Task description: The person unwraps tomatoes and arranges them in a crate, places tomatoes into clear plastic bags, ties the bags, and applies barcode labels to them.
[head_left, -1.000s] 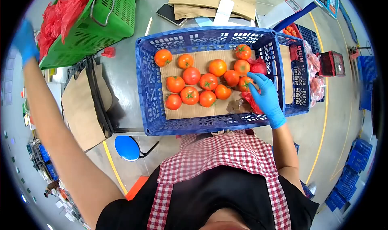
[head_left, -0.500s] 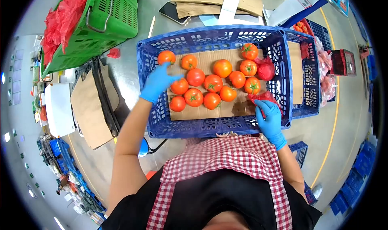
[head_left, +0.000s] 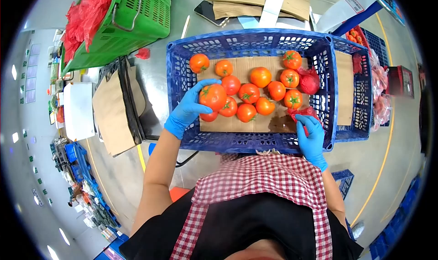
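A blue plastic crate (head_left: 255,143) lined with cardboard holds several red-orange tomatoes (head_left: 260,77). At its left side my gloved left hand (head_left: 186,112) grips one large tomato (head_left: 212,97) with fingers and thumb, raised over the others; it partly covers the tomatoes beneath. My gloved right hand (head_left: 313,140) is at the crate's lower right, its fingers closed on a crumpled red plastic bag (head_left: 303,112). Just above that bag, a red bagged bundle (head_left: 309,82) lies beside the tomatoes along the right wall.
A green crate (head_left: 141,22) with red plastic bags (head_left: 89,18) stands at upper left. Beyond the blue crate are a phone (head_left: 210,12) and cardboard sheets (head_left: 260,0). Another blue crate (head_left: 349,134) adjoins on the right. A folded cardboard piece (head_left: 115,107) stands at left.
My left hand has moved down and right from the upper-left tomatoes and now holds a tomato lifted above the rest. My right hand stays on the red bag. The whole view has shifted slightly.
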Available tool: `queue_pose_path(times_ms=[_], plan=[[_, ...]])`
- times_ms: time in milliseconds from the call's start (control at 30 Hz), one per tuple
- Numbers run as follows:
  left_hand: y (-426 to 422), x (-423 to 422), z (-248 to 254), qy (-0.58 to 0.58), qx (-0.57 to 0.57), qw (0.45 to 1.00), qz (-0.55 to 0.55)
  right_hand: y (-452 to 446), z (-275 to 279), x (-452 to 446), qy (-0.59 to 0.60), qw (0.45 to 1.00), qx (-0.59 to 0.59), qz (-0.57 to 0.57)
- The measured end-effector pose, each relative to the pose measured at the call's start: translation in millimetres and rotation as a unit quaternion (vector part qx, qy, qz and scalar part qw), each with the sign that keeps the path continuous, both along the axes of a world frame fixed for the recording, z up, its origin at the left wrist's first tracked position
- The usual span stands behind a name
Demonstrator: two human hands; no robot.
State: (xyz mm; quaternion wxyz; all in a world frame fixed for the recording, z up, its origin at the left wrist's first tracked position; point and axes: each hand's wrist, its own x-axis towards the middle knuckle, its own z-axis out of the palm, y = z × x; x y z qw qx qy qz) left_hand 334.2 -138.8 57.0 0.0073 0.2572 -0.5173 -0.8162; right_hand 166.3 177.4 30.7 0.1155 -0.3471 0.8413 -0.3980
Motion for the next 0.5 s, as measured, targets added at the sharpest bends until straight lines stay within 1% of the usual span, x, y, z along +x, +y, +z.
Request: queue_pose_path(times_ms=[67, 200, 300, 400, 500], plan=[[5.7, -2.5, 7.0, 0.016, -0.012, 1.000, -0.007, 0.8, -1.5, 0.2, -0.018, 1.000, -0.007, -0.002], [8.6, -0.6, 15.1, 0.036, -0.029, 0.999, -0.025, 0.7, 0.8, 1.5, -0.006, 1.000, -0.005, 0.003], [7.6, 6.4, 17.7, 0.058, -0.006, 0.998, -0.009, 0.4, -1.3, 2.1, -0.029, 0.999, -0.019, -0.002], [12.2, 18.1, 10.3, 0.128, 0.085, 0.986, 0.064, -1.3, 2.6, 3.5, -0.026, 0.999, -0.018, -0.007], [15.5, 28.2, 6.2, 0.114, 0.144, 0.969, 0.167, -3.3, -1.1, 5.3, -0.015, 1.000, -0.017, -0.006]])
